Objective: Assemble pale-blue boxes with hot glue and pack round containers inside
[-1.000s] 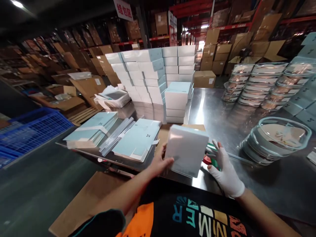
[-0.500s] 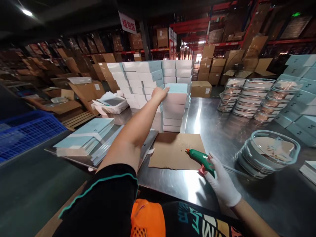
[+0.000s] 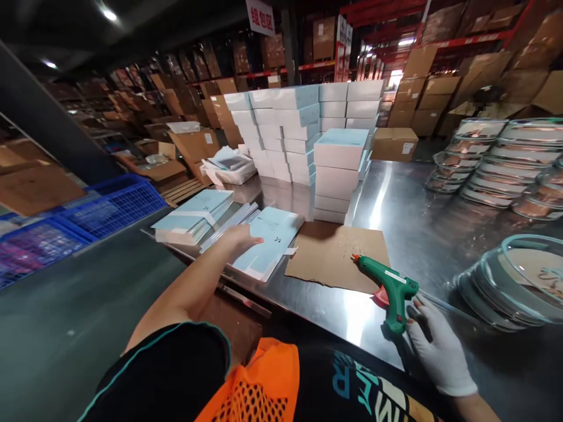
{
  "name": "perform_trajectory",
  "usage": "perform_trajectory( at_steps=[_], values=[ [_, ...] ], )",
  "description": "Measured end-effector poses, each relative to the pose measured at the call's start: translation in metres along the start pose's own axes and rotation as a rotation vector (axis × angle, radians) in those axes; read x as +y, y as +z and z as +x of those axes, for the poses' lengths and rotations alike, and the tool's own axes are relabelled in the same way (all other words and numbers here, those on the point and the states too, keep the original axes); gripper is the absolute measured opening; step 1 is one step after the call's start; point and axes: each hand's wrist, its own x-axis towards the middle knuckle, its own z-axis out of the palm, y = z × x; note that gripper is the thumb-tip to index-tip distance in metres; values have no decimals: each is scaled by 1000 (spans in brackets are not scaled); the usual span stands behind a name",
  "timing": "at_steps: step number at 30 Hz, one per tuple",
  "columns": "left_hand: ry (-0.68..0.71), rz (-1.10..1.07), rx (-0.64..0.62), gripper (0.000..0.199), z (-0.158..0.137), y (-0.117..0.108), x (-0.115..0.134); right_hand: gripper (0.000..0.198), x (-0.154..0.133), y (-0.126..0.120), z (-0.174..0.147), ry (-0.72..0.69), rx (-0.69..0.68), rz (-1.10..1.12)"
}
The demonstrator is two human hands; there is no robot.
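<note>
My bare left hand (image 3: 238, 239) is at the left edge of a flat light-blue box (image 3: 271, 234), thumb on its top and the other fingers mostly hidden; it appears to grip that edge. In a white glove, my right hand (image 3: 442, 349) has its fingers apart beside the handle of a green glue gun (image 3: 389, 280). The glue gun lies on its side, its orange nozzle over a brown cardboard sheet (image 3: 328, 249). Behind the sheet stands a stack of closed boxes (image 3: 336, 181), white-sided with a light-blue top.
Further back rises a wall of white boxes (image 3: 268, 132). Strapped blue flat boxes (image 3: 193, 212) and clear plastic sleeves (image 3: 231, 225) lie on the left. Lidded glass dishes (image 3: 497, 287) stand on the right of the metal table (image 3: 404, 205). A white basket (image 3: 235, 170) sits at the back left.
My left hand has come back from the top of the box stack to the flat box. My right hand has drawn off the glue gun's handle. The view has turned left.
</note>
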Motion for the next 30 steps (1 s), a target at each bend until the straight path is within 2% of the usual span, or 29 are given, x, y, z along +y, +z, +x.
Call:
perform_trajectory(
  at_steps=[2, 4, 6, 8, 10, 12, 14, 15, 18, 20, 22, 23, 25, 27, 30],
  values=[
    [-88, -35, 35, 74, -11, 10, -7, 37, 0, 5, 2, 4, -10, 8],
    [-140, -78, 138, 80, -14, 5, -7, 38, -2, 7, 6, -5, -5, 16],
    [-139, -136, 289, 80, -17, -12, -3, 39, -6, 4, 11, -5, 9, 22],
    [-123, -218, 449, 69, -24, -35, 4, 41, -17, -2, 21, 17, -13, 51],
    [-65, -398, 564, 59, -40, -56, 18, 42, -36, -9, 34, 63, -75, 128],
    [70, -758, 586, 59, -64, -65, 42, 48, -64, -14, 53, 119, -152, 260],
    [220, -1174, 471, 62, -93, -58, 74, 64, -94, -15, 73, 185, -216, 454],
    [265, -1292, 373, 60, -108, -49, 91, 74, -107, -13, 82, 222, -236, 578],
    [370, -1473, 11, 60, -146, -12, 134, 104, -134, -5, 103, 329, -214, 880],
    [441, -1546, -242, 74, -160, 11, 151, 119, -142, -2, 107, 384, -141, 952],
    [492, -1578, -395, 91, -165, 28, 161, 126, -148, -6, 106, 398, -82, 971],
    [512, -1583, -414, 97, -164, 34, 166, 129, -152, -11, 104, 385, -59, 978],
    [557, -1578, -320, 106, -161, 44, 177, 131, -164, -22, 100, 345, -55, 992],
    [574, -1528, -110, 116, -158, 52, 192, 126, -179, -32, 98, 283, -116, 994],
    [500, -1434, 183, 130, -156, 62, 210, 102, -199, -39, 97, 196, -198, 941]
  ],
)
